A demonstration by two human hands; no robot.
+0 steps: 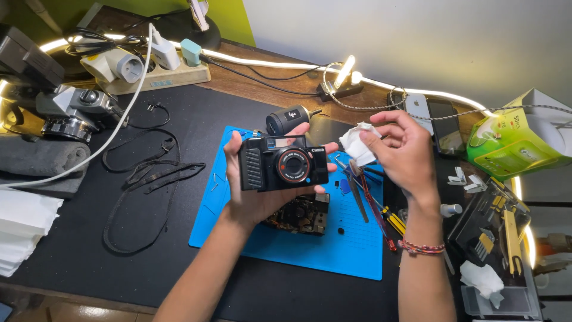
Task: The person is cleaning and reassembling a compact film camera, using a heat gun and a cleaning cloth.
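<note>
The left hand (253, 191) is closed round a black plastic compact camera shell (283, 162), held lens-up above the blue rubber work mat (351, 244); the right hand (402, 149) pinches a crumpled white tissue (356, 145) just beside it; wiping the shell seems the step in hand, calling for a light touch at the lens; a bare camera chassis (301, 216) lies below on the counter (71, 250).

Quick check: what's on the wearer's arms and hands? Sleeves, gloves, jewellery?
Both hands are bare, with no gloves and no rings visible. The left hand and its forearm show no sleeve, watch or band. The right hand has a braided red and dark thread bracelet around the wrist; its forearm is also uncovered. No sleeve edge enters the frame on either arm.
</note>
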